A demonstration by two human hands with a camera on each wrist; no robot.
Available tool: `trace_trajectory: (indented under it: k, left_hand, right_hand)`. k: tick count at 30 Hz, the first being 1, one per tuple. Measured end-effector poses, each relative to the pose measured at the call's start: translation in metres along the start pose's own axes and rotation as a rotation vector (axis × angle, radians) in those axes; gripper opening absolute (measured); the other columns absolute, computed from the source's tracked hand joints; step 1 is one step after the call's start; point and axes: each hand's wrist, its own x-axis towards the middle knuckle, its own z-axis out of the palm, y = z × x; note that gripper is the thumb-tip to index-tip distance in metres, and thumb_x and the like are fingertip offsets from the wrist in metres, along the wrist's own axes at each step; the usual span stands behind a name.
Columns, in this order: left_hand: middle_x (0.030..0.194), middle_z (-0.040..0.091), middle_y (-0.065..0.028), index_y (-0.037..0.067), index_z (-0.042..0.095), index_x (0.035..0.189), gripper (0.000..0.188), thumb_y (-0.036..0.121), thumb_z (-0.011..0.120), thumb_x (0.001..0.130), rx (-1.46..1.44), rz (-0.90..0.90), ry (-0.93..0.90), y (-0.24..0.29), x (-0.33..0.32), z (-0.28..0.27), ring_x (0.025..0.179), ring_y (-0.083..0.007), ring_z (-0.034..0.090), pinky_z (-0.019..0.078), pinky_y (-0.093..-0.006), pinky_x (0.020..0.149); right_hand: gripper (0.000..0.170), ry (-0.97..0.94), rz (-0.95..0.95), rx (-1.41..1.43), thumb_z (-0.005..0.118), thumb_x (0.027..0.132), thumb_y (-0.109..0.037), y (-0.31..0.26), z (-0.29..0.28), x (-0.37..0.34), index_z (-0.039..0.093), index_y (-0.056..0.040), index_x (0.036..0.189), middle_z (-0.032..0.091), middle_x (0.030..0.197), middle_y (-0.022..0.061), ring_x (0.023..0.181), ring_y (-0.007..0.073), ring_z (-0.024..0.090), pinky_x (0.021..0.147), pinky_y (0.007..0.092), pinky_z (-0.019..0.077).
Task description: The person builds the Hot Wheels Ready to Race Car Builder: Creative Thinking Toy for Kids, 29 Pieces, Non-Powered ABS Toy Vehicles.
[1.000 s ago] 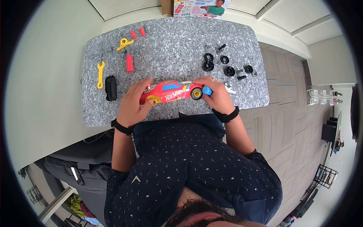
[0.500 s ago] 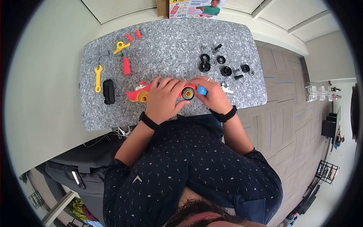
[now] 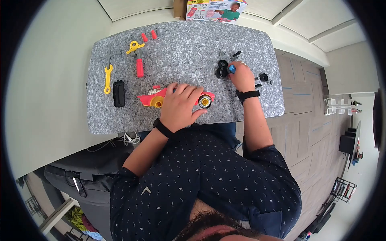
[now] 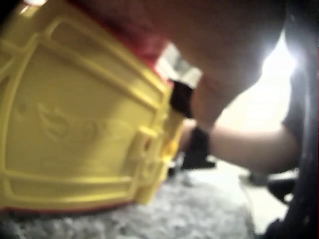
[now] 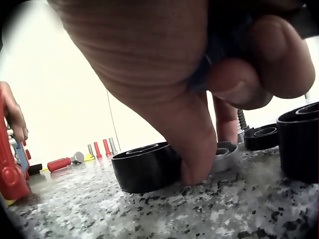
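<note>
My left hand [image 3: 179,105] grips a red toy car [image 3: 146,99] across its middle, fingers over the body and thumb out toward me. A black wheel [image 3: 205,101] with a yellow centre sits at the car's right end. The left wrist view shows the car's yellow underside [image 4: 79,119] facing me, just over the tabletop. In its curled fingers my right hand [image 3: 243,76] holds a blue rounded piece [image 3: 232,69], largely hidden. Thumb and forefinger reach down to a grey ring [image 5: 227,157] on the table, beside a loose black wheel [image 5: 147,169].
More black wheels [image 3: 221,72] and small grey parts lie around my right hand. To the left are a yellow wrench [image 3: 107,79], a hammer with red handle [image 3: 139,68], a black part [image 3: 118,93] and red pieces [image 3: 154,35]. A printed box [image 3: 213,10] stands behind the table.
My left hand has shifted from the car's left end onto its middle. The right hand has left the car's right end and moved up and right to the loose parts, carrying the blue piece.
</note>
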Motion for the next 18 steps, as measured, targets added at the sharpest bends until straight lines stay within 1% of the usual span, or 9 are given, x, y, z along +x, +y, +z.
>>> trace_trajectory:
  k: [4,7,8,11,12,15,16,18]
  left_hand:
    - [0.13,0.076,-0.0081,0.009,0.073,0.143,0.07,0.056,0.084,0.093,0.008,0.009,0.014,0.0,-0.001,0.002,0.127,-0.0293,0.065,0.0416,-0.053,0.118]
    - [0.13,0.076,-0.0086,0.008,0.073,0.144,0.07,0.057,0.083,0.094,0.009,0.015,0.018,-0.002,-0.001,0.003,0.127,-0.0296,0.065,0.042,-0.0525,0.117]
    - [0.13,0.076,-0.0089,0.008,0.072,0.144,0.07,0.057,0.082,0.094,0.011,0.018,0.019,-0.002,0.0,0.003,0.127,-0.0298,0.065,0.0422,-0.0523,0.117]
    - [0.13,0.075,-0.0098,0.007,0.072,0.144,0.069,0.054,0.082,0.095,0.014,0.028,0.015,-0.001,0.0,0.001,0.127,-0.0303,0.065,0.0425,-0.0519,0.116]
    - [0.13,0.075,-0.0102,0.007,0.071,0.145,0.068,0.053,0.082,0.095,0.006,0.031,0.013,-0.001,0.001,0.0,0.127,-0.0305,0.065,0.0426,-0.0521,0.116]
    - [0.131,0.075,-0.011,0.006,0.07,0.145,0.066,0.049,0.081,0.095,-0.02,0.041,0.003,-0.002,0.002,-0.004,0.127,-0.0313,0.065,0.0426,-0.0526,0.116]
    - [0.131,0.074,-0.0112,0.006,0.07,0.146,0.066,0.047,0.081,0.095,-0.03,0.046,-0.001,-0.003,0.002,-0.005,0.127,-0.0315,0.065,0.0425,-0.0529,0.116]
    - [0.132,0.074,-0.0117,0.005,0.069,0.146,0.066,0.046,0.081,0.095,-0.04,0.055,-0.01,-0.003,0.003,-0.006,0.128,-0.0321,0.065,0.0424,-0.0535,0.117]
  right_hand:
    - [0.026,0.006,-0.016,-0.02,0.085,0.09,-0.017,0.002,-0.003,-0.008,0.081,-0.0097,0.115,0.081,0.107,0.021,0.102,0.0443,0.079,0.088,0.0555,0.0644]
    - [0.024,0.07,0.029,0.079,0.08,0.091,-0.018,0.006,-0.008,-0.022,0.081,-0.0072,0.113,0.081,0.099,0.0245,0.096,0.0467,0.079,0.086,0.0576,0.064]
    - [0.021,0.118,0.015,0.137,0.079,0.094,-0.017,0.006,-0.011,-0.028,0.081,-0.0063,0.113,0.081,0.096,0.0254,0.091,0.0471,0.079,0.083,0.0541,0.0638]
    - [0.02,0.097,0.009,0.525,0.078,0.1,-0.016,-0.005,-0.029,-0.046,0.081,-0.0055,0.116,0.081,0.09,0.0213,0.084,0.0384,0.08,0.08,0.0462,0.0629]
    - [0.016,0.027,0.013,0.664,0.079,0.103,-0.012,-0.014,-0.04,-0.054,0.081,-0.0046,0.117,0.081,0.093,0.0148,0.087,0.0265,0.08,0.081,0.0382,0.0603]
    - [0.015,-0.121,0.029,0.926,0.083,0.1,-0.007,-0.054,-0.071,-0.076,0.08,-0.0031,0.115,0.081,0.104,0.0109,0.095,0.0199,0.077,0.085,0.0352,0.059]
    - [0.018,-0.194,-0.013,0.945,0.087,0.098,-0.005,-0.058,-0.074,-0.08,0.08,-0.0029,0.114,0.078,0.113,0.0103,0.1,0.0213,0.076,0.088,0.0344,0.0582]
    - [0.02,-0.235,-0.199,0.92,0.088,0.096,-0.005,-0.07,-0.081,-0.082,0.08,-0.0028,0.114,0.077,0.11,0.0101,0.099,0.0226,0.076,0.089,0.0353,0.0583]
